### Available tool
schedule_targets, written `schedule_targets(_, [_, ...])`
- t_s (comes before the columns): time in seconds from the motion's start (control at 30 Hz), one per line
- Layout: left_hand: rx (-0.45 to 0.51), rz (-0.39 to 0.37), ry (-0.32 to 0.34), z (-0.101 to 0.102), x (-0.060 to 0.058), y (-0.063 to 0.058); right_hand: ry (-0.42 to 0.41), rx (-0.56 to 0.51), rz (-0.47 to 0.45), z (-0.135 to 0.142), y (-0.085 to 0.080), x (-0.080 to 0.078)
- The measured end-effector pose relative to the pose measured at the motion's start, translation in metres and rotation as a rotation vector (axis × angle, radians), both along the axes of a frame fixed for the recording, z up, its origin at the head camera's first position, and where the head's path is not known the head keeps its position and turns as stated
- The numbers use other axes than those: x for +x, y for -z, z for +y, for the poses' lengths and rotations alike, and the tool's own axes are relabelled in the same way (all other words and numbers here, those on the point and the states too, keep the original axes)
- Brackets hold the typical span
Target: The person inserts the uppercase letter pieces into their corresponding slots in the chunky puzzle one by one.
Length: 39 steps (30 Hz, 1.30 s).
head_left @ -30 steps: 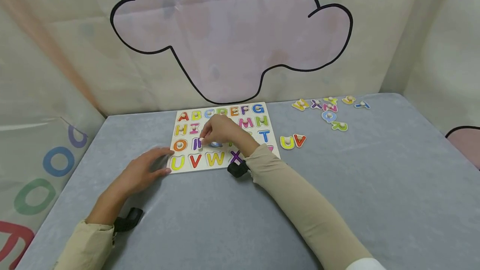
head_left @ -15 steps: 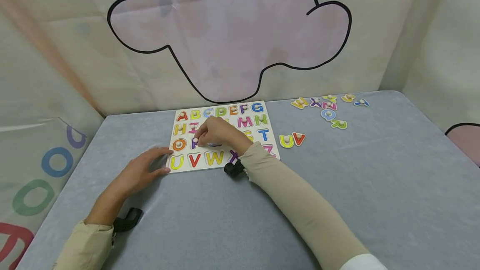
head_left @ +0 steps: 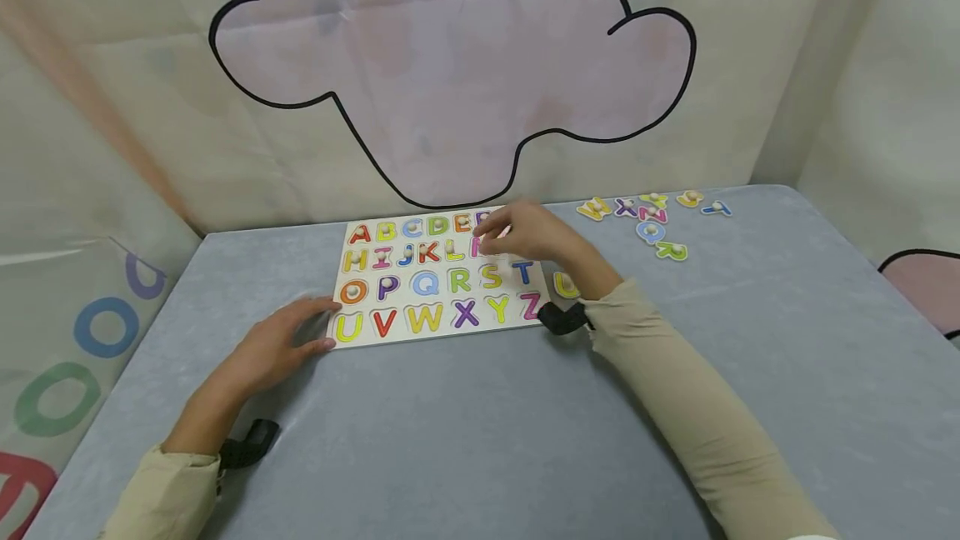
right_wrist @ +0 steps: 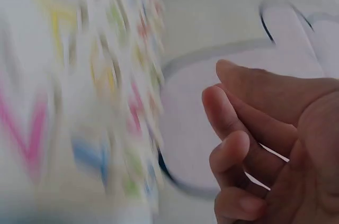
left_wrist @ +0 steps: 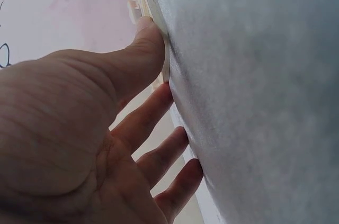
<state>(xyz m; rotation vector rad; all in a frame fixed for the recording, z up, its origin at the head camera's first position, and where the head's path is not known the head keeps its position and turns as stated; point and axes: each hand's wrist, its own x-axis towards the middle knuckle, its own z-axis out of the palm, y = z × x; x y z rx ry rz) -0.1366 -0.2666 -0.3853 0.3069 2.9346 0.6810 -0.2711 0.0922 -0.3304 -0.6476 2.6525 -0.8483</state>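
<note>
A white alphabet board (head_left: 401, 305) lies on the table, its upper two rows fitted with knobbed letter pieces. In the third row, the O piece (head_left: 351, 292) and the purple P piece (head_left: 387, 287) sit in their recesses. My left hand (head_left: 273, 344) touches the board's left edge with its thumb and fingertips; the left wrist view shows that hand (left_wrist: 111, 113) with fingers extended along the edge. My right hand (head_left: 528, 232) hovers over the board's right side, covering a few letters. Loosely bent and holding nothing, the right hand (right_wrist: 265, 128) appears large in the right wrist view.
Right of the board lies a yellow U piece (head_left: 565, 284), partly behind my wrist. Several loose letters are at the back right, among them a blue Q (head_left: 650, 232), a green R (head_left: 672, 251) and a blue T (head_left: 716, 208). A printed curtain (head_left: 450, 123) backs the table.
My right hand has let go of the P piece, which now lies in its recess, and has moved right and up. My left hand stays at the board's edge.
</note>
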Motion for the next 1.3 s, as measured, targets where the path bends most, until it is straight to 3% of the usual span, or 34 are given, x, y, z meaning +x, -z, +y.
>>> schedule_targets(0.13, [-0.007,0.003,0.003,-0.002,0.000,-0.001,0.103,-0.012,0.029,0.054,-0.010,-0.002])
schedule_targets(0.3, [0.010,0.017,0.017,-0.002,0.001,0.002,0.195,-0.041,0.035,0.118,-0.008,-0.005])
schedule_targets(0.57, [0.025,0.031,0.022,0.000,0.001,0.007,0.353,0.004,0.009,0.188,-0.003,-0.011])
schedule_targets(0.83, [0.008,0.040,0.020,0.000,0.002,0.002,0.399,0.120,-0.017,0.210,0.013,-0.016])
schedule_targets(1.0, [0.009,0.018,0.005,0.000,0.002,0.001,0.420,0.118,-0.043,0.211,0.018,-0.018])
schedule_targets(1.3, [-0.003,0.028,0.011,0.000,0.001,0.001,0.408,0.099,0.031,0.215,0.029,-0.023])
